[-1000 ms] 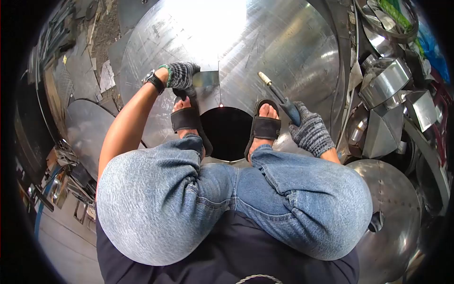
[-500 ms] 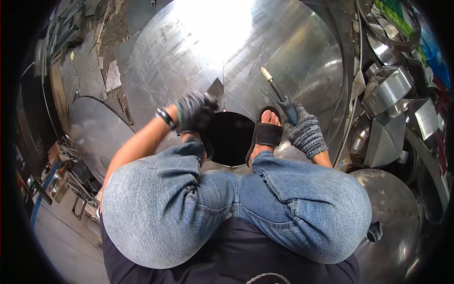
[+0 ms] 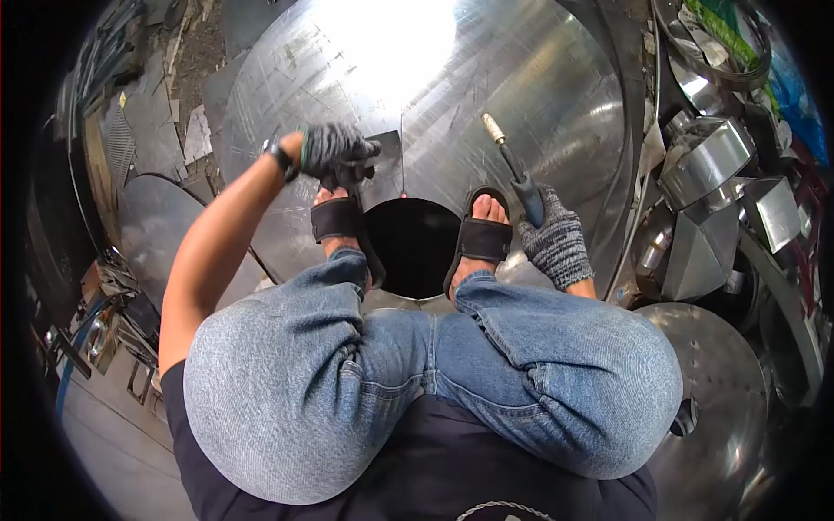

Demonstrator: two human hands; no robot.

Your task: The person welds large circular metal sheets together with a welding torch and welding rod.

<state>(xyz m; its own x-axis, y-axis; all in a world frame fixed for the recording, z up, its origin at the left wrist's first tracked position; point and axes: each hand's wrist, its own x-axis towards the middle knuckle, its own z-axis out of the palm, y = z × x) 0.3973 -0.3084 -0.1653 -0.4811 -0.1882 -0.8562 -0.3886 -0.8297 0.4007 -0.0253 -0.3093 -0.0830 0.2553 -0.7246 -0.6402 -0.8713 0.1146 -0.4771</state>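
Observation:
My left hand point(image 3: 337, 152), in a grey knitted glove with dark fingers, grips a dark flat rectangular plate point(image 3: 387, 149) over the large metal disc point(image 3: 300, 87). It is just above my left sandal. My right hand point(image 3: 556, 239), gloved alike, is closed round the blue-grey handle of a welding gun point(image 3: 526, 195). The gun's pale nozzle points up and away over the disc, beside my right sandal point(image 3: 482, 239). A thin straight seam runs down the disc to a round dark hole point(image 3: 411, 247). A small reddish spot point(image 3: 403, 195) marks the seam at the hole's rim.
Bent sheet-metal pieces point(image 3: 708, 165) and offcuts are heaped on the right. A smaller disc with a hole point(image 3: 717, 382) lies at lower right. Another flat disc point(image 3: 165, 226) and scrap sheets point(image 3: 156, 126) lie on the left. My knees are bent in front of me.
My left hand has moved left and slightly away from me with the dark plate, uncovering my left sandal. The plate has turned. My right hand and the welding gun have barely moved.

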